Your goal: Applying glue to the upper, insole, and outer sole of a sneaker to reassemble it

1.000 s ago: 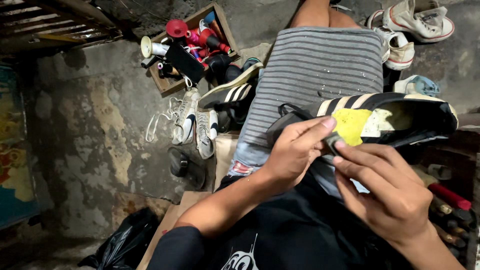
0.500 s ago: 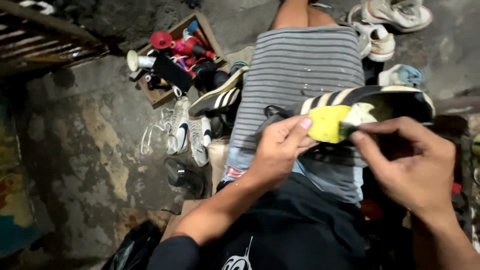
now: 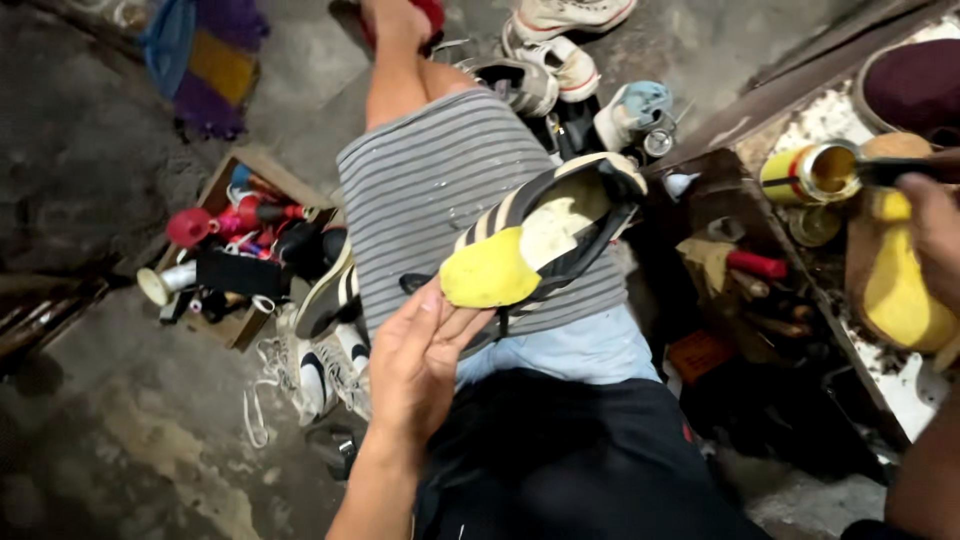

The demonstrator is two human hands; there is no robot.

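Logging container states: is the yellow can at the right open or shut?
Open. The yellow can lies tipped, its mouth showing amber contents, with a dark tool held by the right hand reaching into it.
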